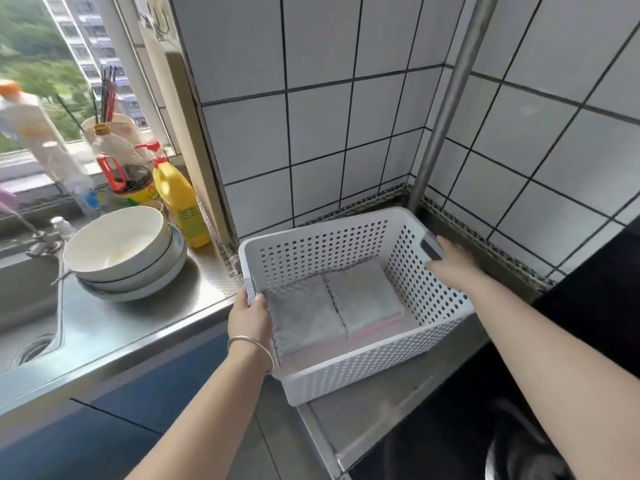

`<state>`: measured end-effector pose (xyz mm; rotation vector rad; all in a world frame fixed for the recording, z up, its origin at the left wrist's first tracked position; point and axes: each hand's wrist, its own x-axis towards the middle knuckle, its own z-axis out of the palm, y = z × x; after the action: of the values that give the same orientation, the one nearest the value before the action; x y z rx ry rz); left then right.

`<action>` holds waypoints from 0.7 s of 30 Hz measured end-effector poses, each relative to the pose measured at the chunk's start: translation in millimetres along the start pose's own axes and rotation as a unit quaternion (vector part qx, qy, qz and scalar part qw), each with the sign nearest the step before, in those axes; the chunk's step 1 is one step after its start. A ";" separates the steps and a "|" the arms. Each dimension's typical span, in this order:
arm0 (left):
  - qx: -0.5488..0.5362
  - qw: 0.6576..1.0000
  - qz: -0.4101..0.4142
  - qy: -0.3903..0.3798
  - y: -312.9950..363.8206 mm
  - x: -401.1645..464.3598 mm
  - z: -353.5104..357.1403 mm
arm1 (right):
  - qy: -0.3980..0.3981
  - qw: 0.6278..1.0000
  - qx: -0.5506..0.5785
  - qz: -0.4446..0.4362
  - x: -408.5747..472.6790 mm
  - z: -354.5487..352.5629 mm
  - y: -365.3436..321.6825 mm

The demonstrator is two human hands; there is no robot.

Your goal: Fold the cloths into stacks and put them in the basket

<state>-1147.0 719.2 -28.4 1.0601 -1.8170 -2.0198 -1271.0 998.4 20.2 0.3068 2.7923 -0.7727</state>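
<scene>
A white perforated basket point(349, 367) sits tilted over the corner of the steel counter, partly past the front edge. Inside lie two folded grey cloth stacks side by side: one on the left point(304, 315), one on the right point(367, 296), with pink cloth point(384, 329) showing under them. My left hand point(250, 317), with a bangle at the wrist, grips the basket's left rim. My right hand point(450, 263) holds the right end at the handle slot.
Stacked white bowls point(121, 251) stand on the steel counter point(104, 327) to the left, beside the sink point(27, 306). A yellow bottle point(181, 206) and jars sit behind them. A metal pole point(446, 109) rises in the tiled corner. A black surface point(588, 292) lies at the right.
</scene>
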 end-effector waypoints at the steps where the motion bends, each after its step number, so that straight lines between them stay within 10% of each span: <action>1: 0.001 1.000 -0.002 0.001 -1.5 1.7 5.1 | 0.012 0.997 -0.071 0.000 -3.2 1.7 3.4; 21: -0.020 0.999 -0.025 0.042 2.5 -24.0 92.3 | 0.038 0.990 -0.101 -0.088 -19.5 23.3 57.9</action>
<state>-1189.3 804.2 -19.9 1.1725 -1.7191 -1.9992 -1233.7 1032.1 -21.7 0.0547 2.9691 -0.5158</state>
